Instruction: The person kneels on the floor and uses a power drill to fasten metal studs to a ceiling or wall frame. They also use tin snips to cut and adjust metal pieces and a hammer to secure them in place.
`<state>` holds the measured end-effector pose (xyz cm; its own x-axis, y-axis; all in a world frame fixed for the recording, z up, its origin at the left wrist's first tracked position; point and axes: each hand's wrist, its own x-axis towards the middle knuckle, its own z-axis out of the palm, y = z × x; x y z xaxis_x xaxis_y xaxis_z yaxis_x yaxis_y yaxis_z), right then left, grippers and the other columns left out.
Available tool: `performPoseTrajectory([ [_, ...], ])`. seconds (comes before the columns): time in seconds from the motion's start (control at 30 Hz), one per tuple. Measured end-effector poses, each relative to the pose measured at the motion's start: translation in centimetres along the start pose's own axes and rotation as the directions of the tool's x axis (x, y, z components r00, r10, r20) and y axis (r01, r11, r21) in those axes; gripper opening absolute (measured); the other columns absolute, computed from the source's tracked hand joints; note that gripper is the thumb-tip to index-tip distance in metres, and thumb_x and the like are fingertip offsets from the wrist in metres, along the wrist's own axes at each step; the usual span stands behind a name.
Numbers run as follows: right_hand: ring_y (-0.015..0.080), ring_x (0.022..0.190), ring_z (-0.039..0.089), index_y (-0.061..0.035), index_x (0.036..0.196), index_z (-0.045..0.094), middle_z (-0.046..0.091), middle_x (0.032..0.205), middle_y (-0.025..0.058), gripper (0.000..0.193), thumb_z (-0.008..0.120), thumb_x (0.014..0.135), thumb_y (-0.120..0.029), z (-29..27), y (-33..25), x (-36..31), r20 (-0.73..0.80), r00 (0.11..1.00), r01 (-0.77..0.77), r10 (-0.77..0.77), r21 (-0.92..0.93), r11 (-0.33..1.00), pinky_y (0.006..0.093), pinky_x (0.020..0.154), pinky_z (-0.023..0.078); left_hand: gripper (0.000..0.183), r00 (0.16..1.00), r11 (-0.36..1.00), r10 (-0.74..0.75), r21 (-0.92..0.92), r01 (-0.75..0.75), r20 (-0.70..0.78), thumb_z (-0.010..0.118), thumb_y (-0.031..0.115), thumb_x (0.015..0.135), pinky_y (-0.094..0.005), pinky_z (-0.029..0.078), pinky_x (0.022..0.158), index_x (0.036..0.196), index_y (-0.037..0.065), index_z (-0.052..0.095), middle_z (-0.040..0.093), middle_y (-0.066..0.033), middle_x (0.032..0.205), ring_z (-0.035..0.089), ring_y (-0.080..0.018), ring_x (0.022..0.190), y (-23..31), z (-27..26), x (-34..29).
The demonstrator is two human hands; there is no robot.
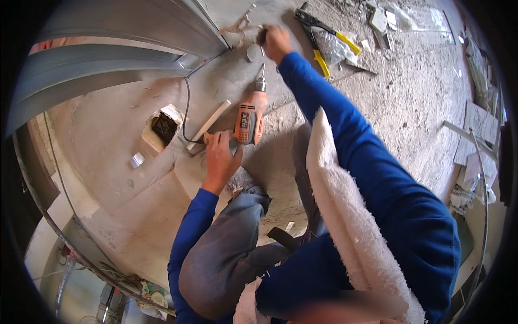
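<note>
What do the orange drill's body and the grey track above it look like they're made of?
The orange power drill, held by the left hand, seems moulded plastic with a matt finish and a bare metal chuck at its tip. The long grey channel track looks like sheet metal: thin folded edges with a dull sheen.

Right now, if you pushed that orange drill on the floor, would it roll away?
Probably not: the orange corded power drill lies on its side, its handle under the left hand. It looks heavy and stiff, and its black cord would likely tug back.

Orange drill [250, 120] lying on concrete floor, bit pointing away.
</note>
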<state>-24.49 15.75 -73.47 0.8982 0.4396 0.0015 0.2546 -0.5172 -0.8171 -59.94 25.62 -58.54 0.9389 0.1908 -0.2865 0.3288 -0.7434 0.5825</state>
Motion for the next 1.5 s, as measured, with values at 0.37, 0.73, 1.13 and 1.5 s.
performPoseTrajectory([
  [0.37,0.0308,0.085,0.066,-0.0014,0.097,0.071,0.07,0.087,0.0155,0.032,0.07,0.081,-0.029,3.5,-5.2,13.0,0.29,0.936,0.304,-0.201,-0.372,0.877,0.0419,0.078,0.057,0.074,0.978,0.939,-0.056,0.345,-0.017,0.199,0.084,0.023,0.072,-0.0535,0.034,0.111,0.137,0.009,0.05,0.052,-0.0131,0.132,0.051,-0.0357,0.121,-2.9,1.4,1.2],
  [0.73,0.0242,0.071,0.069,0.0008,0.115,0.046,0.065,0.097,0.0168,0.029,0.063,0.099,-0.014,-2.4,-3.9,2.7,-0.007,0.741,-0.292,0.672,0.898,0.331,0.0405,0.056,0.063,0.064,0.957,0.926,0.018,0.357,-0.125,0.29,0.087,0.021,0.063,-0.048,0.041,0.089,0.119,0.01,0.056,0.057,-0.0106,0.113,0.056,-0.0323,0.107,-3.6,1.2,2.4],
  [1.13,0.0219,0.112,0.057,0.0004,0.146,0.032,0.052,0.127,0.0122,0.081,0.078,0.087,-0.028,-5.5,-17.8,-27.7,0.256,0.575,-0.455,0.777,0.889,0.044,0.0361,0.096,0.049,0.06,0.914,0.997,-0.061,-0.023,0.076,0.401,0.083,0.027,0.069,-0.0495,0.051,0.081,0.115,-0.001,0.058,0.064,-0.0211,0.1,0.064,-0.0412,0.097,6.5,-3.7,3.8],
  [1.5,0.0291,0.108,0.065,-0.0023,0.142,0.044,0.063,0.121,0.0178,0.062,0.064,0.085,-0.016,-7.7,-15.7,-25.7,0.539,0.728,-0.295,0.424,0.804,-0.516,0.0451,0.094,0.055,0.03,0.919,0.768,0.109,0.555,-0.319,0.378,0.055,0.019,0.088,-0.0501,0.054,0.088,0.109,0.003,0.069,0.07,-0.0268,0.101,0.068,-0.0436,0.098,13.1,-9.9,22.9],
])
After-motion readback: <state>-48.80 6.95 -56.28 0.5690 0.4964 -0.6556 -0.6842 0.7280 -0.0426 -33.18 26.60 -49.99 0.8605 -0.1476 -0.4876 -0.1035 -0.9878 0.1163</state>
